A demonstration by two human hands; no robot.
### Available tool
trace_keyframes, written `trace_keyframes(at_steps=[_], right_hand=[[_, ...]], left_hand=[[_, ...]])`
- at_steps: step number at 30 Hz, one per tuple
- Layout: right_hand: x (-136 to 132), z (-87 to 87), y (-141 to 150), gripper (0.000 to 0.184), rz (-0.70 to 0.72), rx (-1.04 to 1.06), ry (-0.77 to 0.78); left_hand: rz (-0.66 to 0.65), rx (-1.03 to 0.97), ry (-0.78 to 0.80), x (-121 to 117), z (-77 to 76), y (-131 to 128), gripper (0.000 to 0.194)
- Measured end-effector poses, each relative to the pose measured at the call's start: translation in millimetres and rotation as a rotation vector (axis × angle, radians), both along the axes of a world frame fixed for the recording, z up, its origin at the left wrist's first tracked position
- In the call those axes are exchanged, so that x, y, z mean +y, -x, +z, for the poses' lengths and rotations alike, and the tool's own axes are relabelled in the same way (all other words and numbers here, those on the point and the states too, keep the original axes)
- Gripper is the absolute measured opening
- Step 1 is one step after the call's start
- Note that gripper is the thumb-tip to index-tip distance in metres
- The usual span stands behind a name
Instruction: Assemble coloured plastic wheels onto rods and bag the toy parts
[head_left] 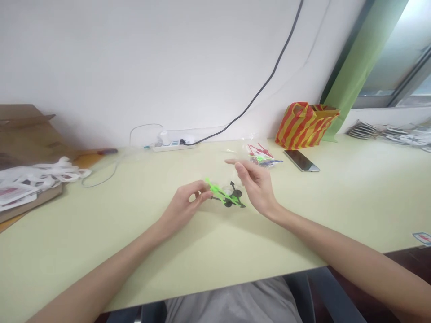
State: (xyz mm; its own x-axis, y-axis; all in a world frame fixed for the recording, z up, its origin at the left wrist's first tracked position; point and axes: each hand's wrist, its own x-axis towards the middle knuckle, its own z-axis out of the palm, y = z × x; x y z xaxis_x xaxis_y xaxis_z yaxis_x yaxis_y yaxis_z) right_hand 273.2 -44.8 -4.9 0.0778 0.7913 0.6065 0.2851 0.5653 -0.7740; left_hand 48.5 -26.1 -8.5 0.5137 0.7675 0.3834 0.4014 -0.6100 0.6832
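My left hand pinches the left end of a small bright green and black plastic model between thumb and fingers. The model has thin green struts, black arrow-shaped tips and round black discs, and it is tilted just above the table. Close by on its right is my right hand, apart from the model. Its index finger stretches out to the left, the thumb is raised, and the other fingers curl toward the palm. Nothing shows in its grip. A clear bag with red, green and blue plastic parts lies behind my right hand.
On the pale table a phone lies beside a red-and-yellow striped bag. A power strip with a black cable runs along the wall. White straps and a cardboard box sit left; several coiled bundles are far right.
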Motion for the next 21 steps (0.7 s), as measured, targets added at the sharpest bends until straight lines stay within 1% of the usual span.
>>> trace_keyframes(at_steps=[4, 7, 10, 12, 14, 16, 18, 21], right_hand=[[9, -2.0, -7, 0.043, 0.039, 0.008, 0.028], [14, -1.6, -10, 0.039, 0.128, -0.015, 0.070], [16, -1.7, -10, 0.030, 0.230, -0.126, 0.116], [18, -2.7, -11, 0.028, 0.267, -0.195, 0.133], [19, -3.5, -11, 0.030, 0.248, -0.209, 0.118], [19, -3.1, -13, 0.029, 0.161, -0.179, 0.069], [18, -1.4, -15, 0.029, 0.071, -0.143, 0.008], [16, 2.0, -16, 0.029, 0.023, -0.064, -0.026]], left_hand=[[-0.015, 0.077, -0.069, 5, -3.8, 3, 0.041], [0.078, 0.061, -0.147, 7, -2.5, 6, 0.041], [0.192, 0.015, -0.274, 10, 2.5, 9, 0.041], [0.211, 0.023, -0.325, 12, 4.2, 11, 0.043], [0.198, 0.052, -0.334, 14, 3.4, 13, 0.045], [0.183, 0.069, -0.342, 15, 1.3, 13, 0.046], [0.178, 0.055, -0.362, 14, 0.0, 12, 0.042], [0.179, 0.031, -0.363, 11, 1.3, 12, 0.034]])
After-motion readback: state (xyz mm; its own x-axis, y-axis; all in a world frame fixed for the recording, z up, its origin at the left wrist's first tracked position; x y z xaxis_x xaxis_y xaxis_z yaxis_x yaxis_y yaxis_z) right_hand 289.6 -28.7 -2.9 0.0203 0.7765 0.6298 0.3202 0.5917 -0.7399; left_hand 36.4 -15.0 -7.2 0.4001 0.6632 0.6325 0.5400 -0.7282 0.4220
